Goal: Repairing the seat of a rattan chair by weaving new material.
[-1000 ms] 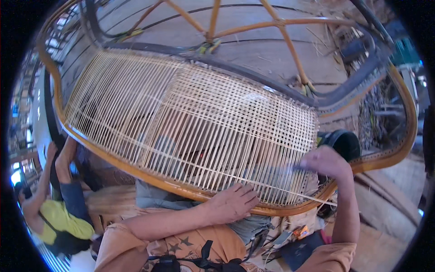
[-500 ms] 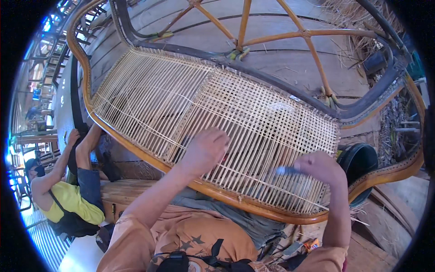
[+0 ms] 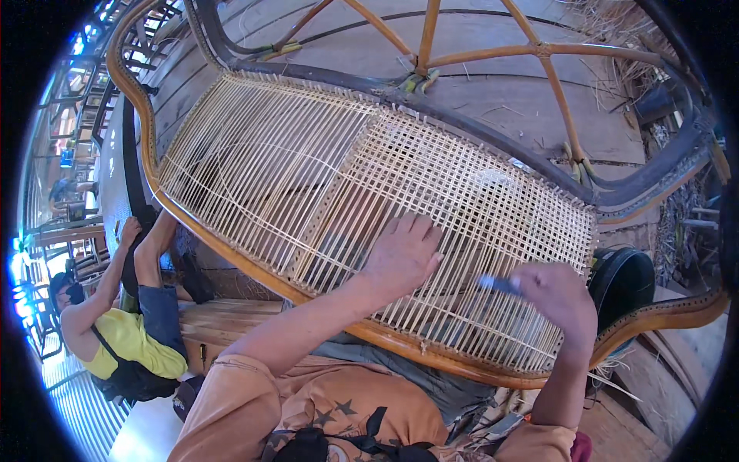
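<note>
A wooden seat frame [image 3: 362, 329] with a curved, polished brown edge lies across in front of me, strung with pale cane strands [image 3: 254, 165]. At its right half the strands cross into a close woven grid [image 3: 462, 177]; elsewhere they run mostly parallel, with a few loose strands over them. My left hand [image 3: 404, 254] rests on the strands at the grid's lower edge, fingers laid out over them. To its right, my right hand [image 3: 558, 296] is closed round a small blue-grey tool [image 3: 500, 284] pointing left over the strands. Motion blurs the tool, so its kind is unclear.
Brown poles [image 3: 493, 54] and a dark rail [image 3: 493, 127] of the furniture rise beyond the seat. A dark green bucket [image 3: 627, 281] stands at the right under the frame. On the left sits another person in a yellow top [image 3: 135, 346]. Fibre scraps [image 3: 608, 38] lie far right.
My left hand has moved right along the strands, and its fingers have spread onto the grid's edge. My right hand has shifted slightly with the tool. The whole view has moved a little.
</note>
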Demonstrator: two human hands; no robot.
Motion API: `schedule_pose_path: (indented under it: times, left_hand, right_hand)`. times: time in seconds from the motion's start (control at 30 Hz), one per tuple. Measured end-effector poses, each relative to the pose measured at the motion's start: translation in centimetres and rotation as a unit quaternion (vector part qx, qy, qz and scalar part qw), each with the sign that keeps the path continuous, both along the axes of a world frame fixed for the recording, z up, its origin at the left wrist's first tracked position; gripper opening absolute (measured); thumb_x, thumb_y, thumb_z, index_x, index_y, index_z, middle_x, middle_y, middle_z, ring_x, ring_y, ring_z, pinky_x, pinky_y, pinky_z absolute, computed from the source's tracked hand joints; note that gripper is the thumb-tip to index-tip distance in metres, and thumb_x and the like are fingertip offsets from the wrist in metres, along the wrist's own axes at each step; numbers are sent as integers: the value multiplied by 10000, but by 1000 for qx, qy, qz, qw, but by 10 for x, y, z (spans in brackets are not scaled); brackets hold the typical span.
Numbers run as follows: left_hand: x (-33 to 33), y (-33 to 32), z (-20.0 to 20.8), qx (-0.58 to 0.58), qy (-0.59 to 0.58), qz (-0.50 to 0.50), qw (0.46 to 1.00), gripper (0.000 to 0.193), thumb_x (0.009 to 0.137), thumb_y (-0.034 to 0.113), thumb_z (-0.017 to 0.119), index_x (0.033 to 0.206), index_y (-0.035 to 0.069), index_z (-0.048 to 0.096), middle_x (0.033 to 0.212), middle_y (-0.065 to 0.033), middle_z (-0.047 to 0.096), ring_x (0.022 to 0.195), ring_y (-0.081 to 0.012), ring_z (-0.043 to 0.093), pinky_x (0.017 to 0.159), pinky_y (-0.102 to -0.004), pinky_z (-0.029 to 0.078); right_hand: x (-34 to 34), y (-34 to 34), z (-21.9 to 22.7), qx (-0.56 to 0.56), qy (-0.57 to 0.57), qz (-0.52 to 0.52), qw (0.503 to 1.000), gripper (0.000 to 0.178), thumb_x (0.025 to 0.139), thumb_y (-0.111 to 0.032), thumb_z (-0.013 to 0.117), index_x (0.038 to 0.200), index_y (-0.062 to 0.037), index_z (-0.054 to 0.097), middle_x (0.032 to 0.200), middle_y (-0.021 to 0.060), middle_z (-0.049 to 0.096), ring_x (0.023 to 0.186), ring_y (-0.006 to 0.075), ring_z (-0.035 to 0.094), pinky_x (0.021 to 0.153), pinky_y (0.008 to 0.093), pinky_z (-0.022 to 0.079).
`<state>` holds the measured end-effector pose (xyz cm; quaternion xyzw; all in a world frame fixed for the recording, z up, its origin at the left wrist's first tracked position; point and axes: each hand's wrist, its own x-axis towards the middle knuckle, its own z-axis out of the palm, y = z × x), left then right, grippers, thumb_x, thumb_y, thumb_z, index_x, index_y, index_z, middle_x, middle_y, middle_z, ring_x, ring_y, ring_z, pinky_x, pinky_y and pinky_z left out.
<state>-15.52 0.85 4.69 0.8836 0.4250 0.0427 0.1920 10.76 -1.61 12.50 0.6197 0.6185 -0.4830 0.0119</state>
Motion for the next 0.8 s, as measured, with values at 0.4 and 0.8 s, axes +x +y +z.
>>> schedule_pose_path:
  times: [0.4,0.8]
  left_hand:
    - [5,-5,-11,17,52,37,998,512,831,342,574,1235,38,494,1277,-180,431,1180,-348,427,992,-471,368]
    - [2,-4,-14,13,60,37,997,497,860,316,520,1253,13,486,1329,-218,387,1204,-372,403,1018,-493,337]
  right_hand:
    - [27,5,-24,156,35,-267,951,231,924,-192,551,1090,-75,661,740,28,607,680,107,543,657,277,462]
    - [-3,2,-23,4,80,-47,996,280,927,-276,556,1014,-24,643,705,78,577,665,134,541,662,288,451]
